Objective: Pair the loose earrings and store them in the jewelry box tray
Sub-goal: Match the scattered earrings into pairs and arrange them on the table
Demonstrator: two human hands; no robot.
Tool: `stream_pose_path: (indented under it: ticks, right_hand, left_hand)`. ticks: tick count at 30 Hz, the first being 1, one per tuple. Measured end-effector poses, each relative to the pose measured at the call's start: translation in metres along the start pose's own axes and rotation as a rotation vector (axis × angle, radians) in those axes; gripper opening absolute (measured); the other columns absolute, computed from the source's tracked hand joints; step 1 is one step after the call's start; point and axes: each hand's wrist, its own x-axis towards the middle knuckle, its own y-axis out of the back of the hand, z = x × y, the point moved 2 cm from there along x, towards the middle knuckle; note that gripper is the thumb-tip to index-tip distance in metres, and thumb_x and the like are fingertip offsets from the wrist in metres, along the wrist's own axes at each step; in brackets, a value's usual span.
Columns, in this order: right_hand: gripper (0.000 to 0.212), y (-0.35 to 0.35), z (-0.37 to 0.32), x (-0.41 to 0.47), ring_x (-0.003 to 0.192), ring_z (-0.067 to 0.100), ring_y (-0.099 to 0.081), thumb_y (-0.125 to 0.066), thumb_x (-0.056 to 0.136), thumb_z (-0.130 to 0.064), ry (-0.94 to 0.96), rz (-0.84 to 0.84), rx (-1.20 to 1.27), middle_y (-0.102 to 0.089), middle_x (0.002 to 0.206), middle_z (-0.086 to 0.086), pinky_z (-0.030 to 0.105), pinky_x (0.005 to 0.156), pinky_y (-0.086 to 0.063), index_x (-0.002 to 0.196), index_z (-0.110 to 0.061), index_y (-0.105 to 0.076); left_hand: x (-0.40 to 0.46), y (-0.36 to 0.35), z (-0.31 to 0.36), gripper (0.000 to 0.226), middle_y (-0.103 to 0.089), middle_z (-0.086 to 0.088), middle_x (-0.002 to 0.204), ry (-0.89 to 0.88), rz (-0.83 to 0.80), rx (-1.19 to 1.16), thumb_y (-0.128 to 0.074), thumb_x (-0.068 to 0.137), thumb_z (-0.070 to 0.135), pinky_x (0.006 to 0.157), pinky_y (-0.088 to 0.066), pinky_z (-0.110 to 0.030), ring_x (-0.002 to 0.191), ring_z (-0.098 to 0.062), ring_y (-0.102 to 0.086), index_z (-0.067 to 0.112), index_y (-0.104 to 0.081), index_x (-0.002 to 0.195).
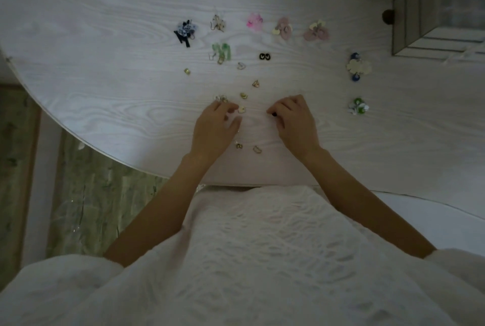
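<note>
1. The step in hand looks like pairing: both hands work among the small gold earrings at the near middle of the pale wood-grain worktop, and nothing seems to be stored yet.
2. The left hand rests on the worktop, its fingers curled beside a small pale gold earring at its fingertips; whether it pinches that piece or only touches it, I cannot tell.
3. The right hand has a closed grip, fingertips pinching a tiny dark object, too small to identify.
4. Loose small gold pieces lie close around: a cluster just beyond the left hand, 2 more and farther out, and 2 and near, between the wrists.
5. Larger earrings lie in groups across the far side: a blue and black set, a bright pink set, dusty pink petal sets and green drops; a small black pair lies nearer.
6. At far right stands a glass-sided jewelry box, well apart from the hands; its tray is not visible.
7. The next move probably calls for matching the gold pieces by shape, needing a fine pinch, since they are tiny and likely to slide.
</note>
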Motion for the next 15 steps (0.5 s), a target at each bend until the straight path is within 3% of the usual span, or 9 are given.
stream_pose_path:
  ticks: [5, 7, 12, 15]
  right_hand:
    - [0.022, 0.01, 0.001, 0.001, 0.082, 0.011, -0.052, -0.054, 0.082, 0.002, -0.238, 0.026, 0.238, -0.061, 0.097, 0.009, 0.022, 0.076, -0.045, 0.099, -0.008, -0.064]
    - [0.025, 0.013, 0.005, 0.0, 0.082, 0.01, -0.052, -0.054, 0.082, 0.001, -0.304, 0.021, 0.246, -0.06, 0.101, 0.009, 0.024, 0.077, -0.047, 0.101, -0.009, -0.064]
    - [0.022, 0.012, 0.009, -0.002, 0.079, 0.009, -0.048, -0.054, 0.078, 0.002, -0.313, -0.028, 0.216, -0.06, 0.098, 0.01, 0.023, 0.072, -0.041, 0.095, -0.008, -0.063]
    - [0.016, 0.014, 0.009, 0.008, 0.074, 0.01, -0.049, -0.056, 0.078, 0.002, -0.309, -0.032, 0.227, -0.059, 0.093, 0.008, 0.023, 0.069, -0.043, 0.09, -0.008, -0.062]
  left_hand:
    - [0.028, -0.01, 0.01, 0.026, -0.06, -0.011, 0.105, -0.037, -0.103, 0.109, -0.06, 0.087, 0.018, 0.081, -0.044, -0.031, 0.09, -0.024, -0.059, 0.009, -0.061, 0.111]
    - [0.031, -0.012, 0.009, 0.023, -0.062, -0.01, 0.101, -0.019, -0.131, 0.106, -0.061, 0.085, 0.015, 0.079, -0.042, -0.028, 0.088, -0.023, -0.059, 0.01, -0.062, 0.106]
    - [0.03, -0.01, 0.008, 0.013, -0.059, -0.007, 0.094, -0.061, -0.144, 0.112, -0.063, 0.084, 0.015, 0.073, -0.035, -0.022, 0.077, -0.012, -0.049, 0.011, -0.065, 0.096]
    - [0.028, -0.008, 0.008, 0.011, -0.061, -0.005, 0.092, -0.109, -0.121, 0.093, -0.066, 0.082, 0.018, 0.072, -0.043, -0.025, 0.079, -0.016, -0.057, 0.014, -0.066, 0.092]
